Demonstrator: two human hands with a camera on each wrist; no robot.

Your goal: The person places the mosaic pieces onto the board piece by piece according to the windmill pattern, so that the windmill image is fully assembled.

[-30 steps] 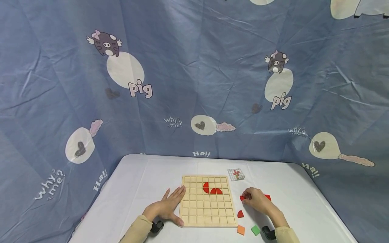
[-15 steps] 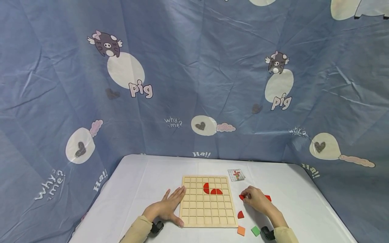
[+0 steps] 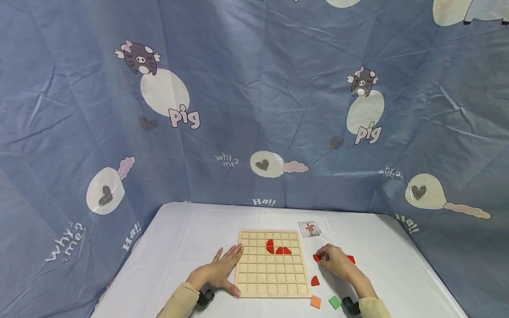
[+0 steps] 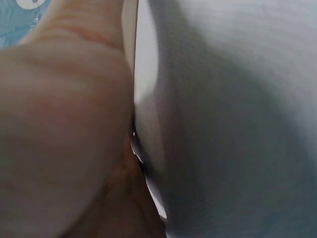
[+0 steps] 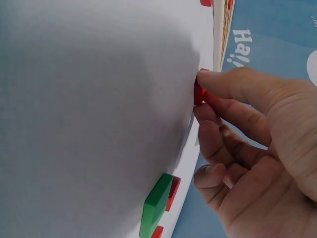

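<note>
A wooden board [image 3: 274,278] with a grid of square recesses lies on the white table. Near its upper middle, red quarter-circle pieces [image 3: 283,251] sit in several recesses. My left hand [image 3: 216,270] rests along the board's left edge, fingers spread and thumb at the near corner; its wrist view shows mostly palm and table cloth. To the right of the board, my right hand [image 3: 335,261] pinches a red quarter-circle piece [image 5: 199,93] between thumb and fingertips, close over the table. The remaining fingers of that hand curl loosely below, as the right wrist view shows.
A loose red quarter-circle [image 3: 315,281], an orange square [image 3: 316,302] and a green square [image 3: 335,302] lie right of the board's near corner. More red [image 3: 351,259] shows behind the right hand. A gridded pattern card [image 3: 309,229] lies beyond. A blue printed curtain [image 3: 254,110] hangs behind the table.
My right hand has shifted very slightly away and left with the red piece, then stays put. The left hand and the board hold their places.
</note>
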